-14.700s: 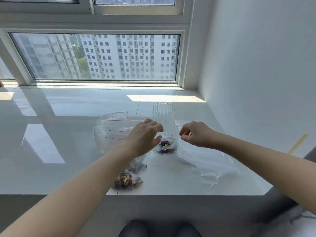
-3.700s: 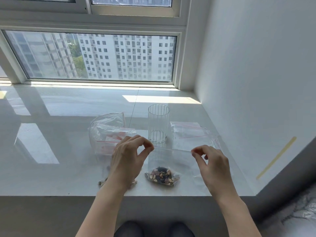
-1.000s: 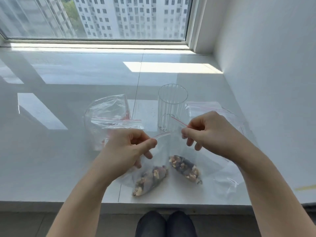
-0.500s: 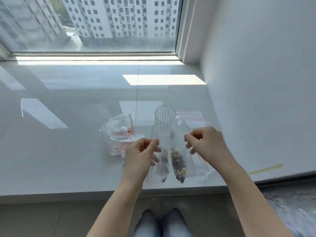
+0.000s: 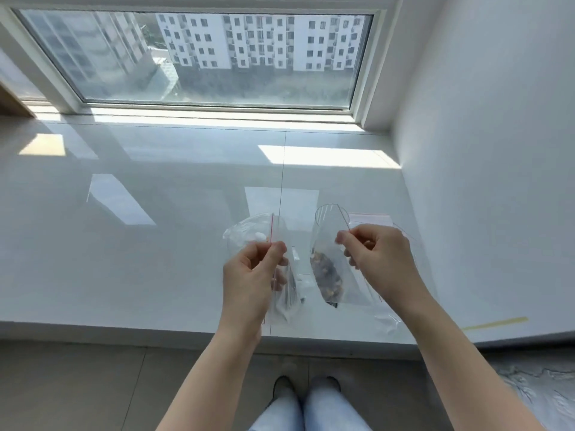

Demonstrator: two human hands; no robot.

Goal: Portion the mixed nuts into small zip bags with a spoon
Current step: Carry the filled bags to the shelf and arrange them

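Note:
My left hand [image 5: 252,275] pinches the top edge of a small clear zip bag [image 5: 284,293] that hangs above the sill; its nuts show only as a dark blur low down. My right hand [image 5: 379,259] pinches the top of a second small zip bag [image 5: 336,275], which hangs with a dark clump of mixed nuts [image 5: 326,276] in it. Both bags are lifted off the white sill [image 5: 155,244] and held apart. No spoon is visible.
A clear ribbed glass [image 5: 326,219] stands behind the right-hand bag. A pile of clear zip bags [image 5: 245,234] lies at the left of my hands, and more flat bags [image 5: 370,219] lie by the white wall on the right. The sill's front edge is just below my wrists.
My hands have drawn the two nut bags further apart and a little higher. The view has tilted down and back, showing more floor and my legs.

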